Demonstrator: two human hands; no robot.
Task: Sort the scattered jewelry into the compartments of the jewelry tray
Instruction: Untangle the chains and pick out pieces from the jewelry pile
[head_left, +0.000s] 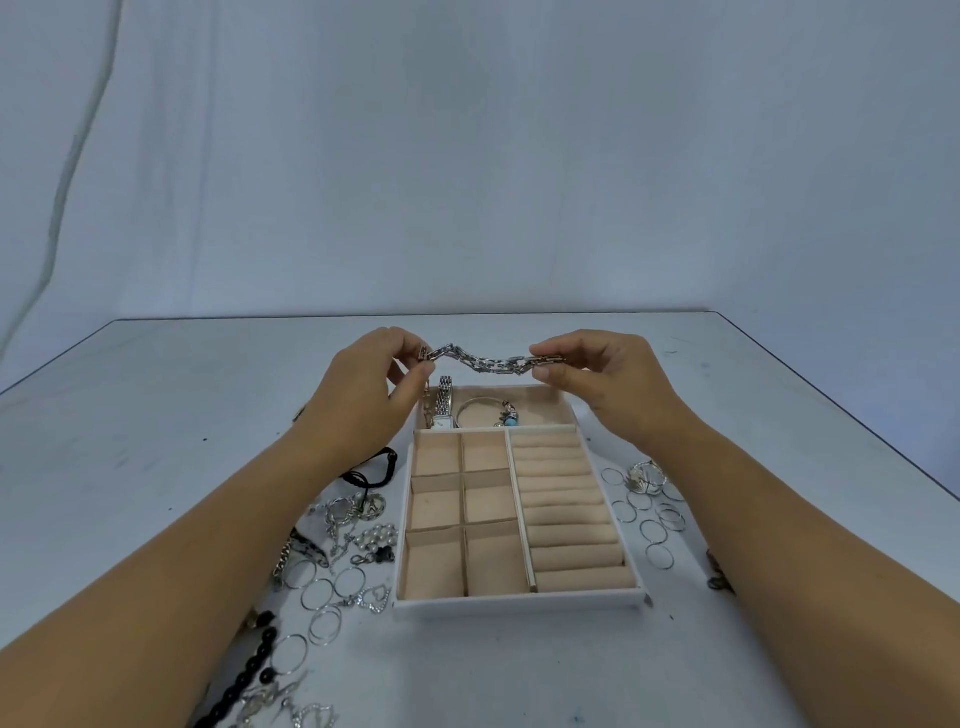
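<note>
Left hand (363, 395) & right hand (602, 384) are pinching opposite ends of a chunky silver link bracelet (488, 359) — sagging mid-air over jewelry tray's (519, 601) far compartment, fingers clamped on it.

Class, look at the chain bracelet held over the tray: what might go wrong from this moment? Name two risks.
1. The chain bracelet is pinched only at its ends by the left hand and right hand; a slip could drop it.
2. The far compartment below already holds a watch and a bangle, so the chain may tangle with them.
</note>
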